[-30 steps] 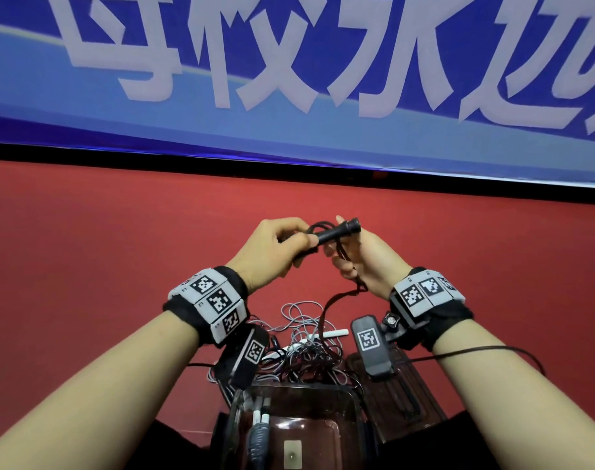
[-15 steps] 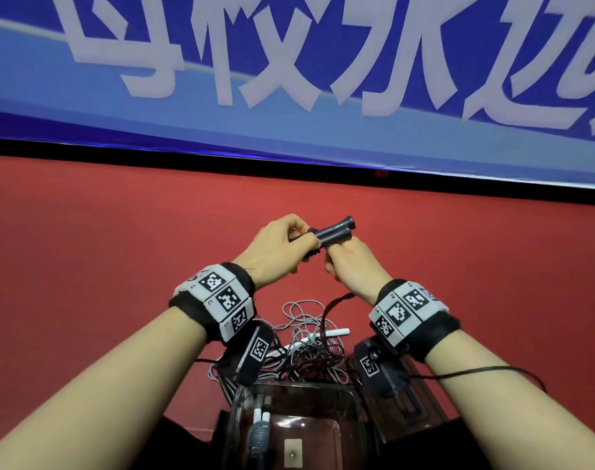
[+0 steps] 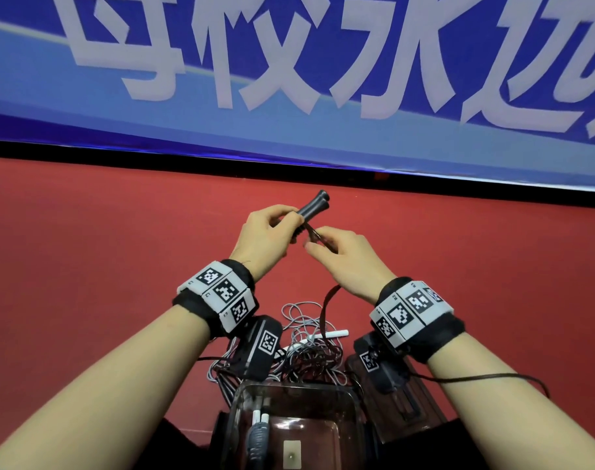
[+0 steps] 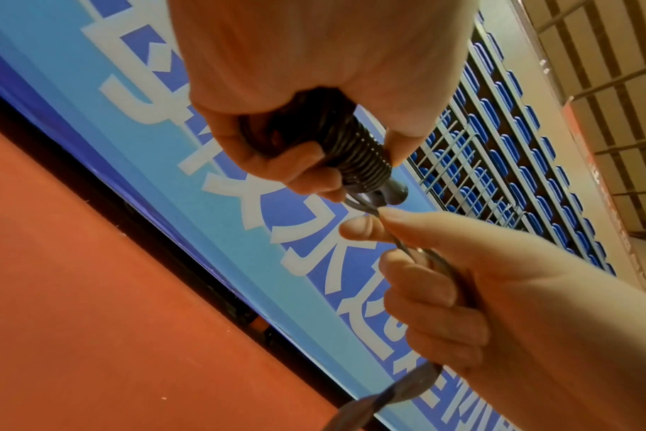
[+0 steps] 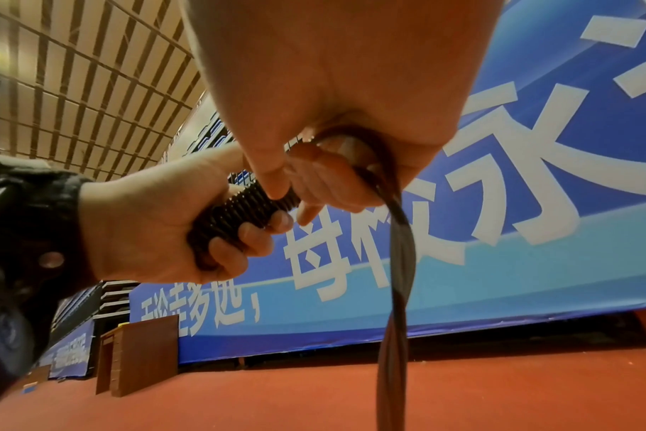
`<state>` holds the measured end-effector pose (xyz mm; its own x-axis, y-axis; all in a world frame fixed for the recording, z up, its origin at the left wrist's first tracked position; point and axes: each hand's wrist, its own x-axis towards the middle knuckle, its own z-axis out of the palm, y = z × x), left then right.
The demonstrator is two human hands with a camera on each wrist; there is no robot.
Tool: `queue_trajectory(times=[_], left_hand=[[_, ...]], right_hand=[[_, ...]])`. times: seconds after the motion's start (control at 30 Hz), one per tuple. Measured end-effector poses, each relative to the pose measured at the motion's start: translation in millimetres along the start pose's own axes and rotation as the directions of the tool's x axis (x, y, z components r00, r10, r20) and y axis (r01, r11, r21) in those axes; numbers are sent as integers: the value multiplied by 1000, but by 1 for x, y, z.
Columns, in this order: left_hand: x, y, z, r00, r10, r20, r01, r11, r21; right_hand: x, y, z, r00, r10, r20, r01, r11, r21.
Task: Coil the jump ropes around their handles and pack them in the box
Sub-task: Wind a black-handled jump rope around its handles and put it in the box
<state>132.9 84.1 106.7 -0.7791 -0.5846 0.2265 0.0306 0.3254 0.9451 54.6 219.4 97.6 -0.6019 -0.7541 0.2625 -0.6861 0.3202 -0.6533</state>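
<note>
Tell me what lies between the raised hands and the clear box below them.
In the head view, a tangle of white and dark ropes with a white handle lies on the red floor between the hands and the clear box.

Both hands [image 3: 303, 245] hold black rope handles [image 3: 314, 206].

Ahead of me hung a blue banner [image 3: 289, 106] printed with big white Chinese characters; from my head I could read 母校 and 永 (the rest ran off the edges). My right-wrist view caught smaller white characters lower down, 多地 among them. My wristbands [image 3: 223, 293] carried only black-and-white square code markers.
</note>
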Motion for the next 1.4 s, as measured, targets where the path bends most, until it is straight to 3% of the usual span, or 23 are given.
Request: queue_trajectory(times=[0.13,0.37,0.43,0.53,0.6,0.7,0.77,0.83,0.93,1.03,1.13,1.27,1.4], left_hand=[[3,-5,2,998,-7,-55,8,1000,16],[8,-10,6,995,-42,-87,46,998,38],[11,-12,5,992,-65,-107,71,996,50],[13,-18,4,989,-95,-113,107,988,111],[12,-20,3,991,-90,-94,112,959,259],[7,-19,-1,997,71,-41,-25,741,671],[6,-17,-4,987,158,13,-111,631,768],[7,-18,-6,983,178,52,-147,576,804],[7,-21,-9,978,165,128,-196,520,831],[3,-24,-10,946,185,265,-322,475,819],[-4,-20,-10,908,170,382,-411,530,742],[-10,-15,-11,882,160,443,-449,573,686],[-12,-12,-12,856,169,489,-504,483,716]], right_hand=[[1,0,-5,999,-33,-23,32,999,-37],[6,5,-10,987,22,-157,-47,987,-154],[5,4,-10,989,15,-144,-49,972,-231],[3,1,-5,995,-53,-82,35,977,-210],[2,1,-2,992,-116,-42,103,966,-238],[2,2,-5,989,-144,-43,126,953,-276],[3,3,-13,985,-132,-113,103,968,-229],[4,2,-17,977,-110,-184,76,981,-181],[4,-1,-18,971,-56,-233,33,994,-101],[5,-1,-20,971,-20,-240,24,1000,14],[6,3,-26,969,-7,-246,39,991,125],[8,12,-31,977,24,-211,23,976,217],[8,17,-26,985,41,-167,0,971,237]])
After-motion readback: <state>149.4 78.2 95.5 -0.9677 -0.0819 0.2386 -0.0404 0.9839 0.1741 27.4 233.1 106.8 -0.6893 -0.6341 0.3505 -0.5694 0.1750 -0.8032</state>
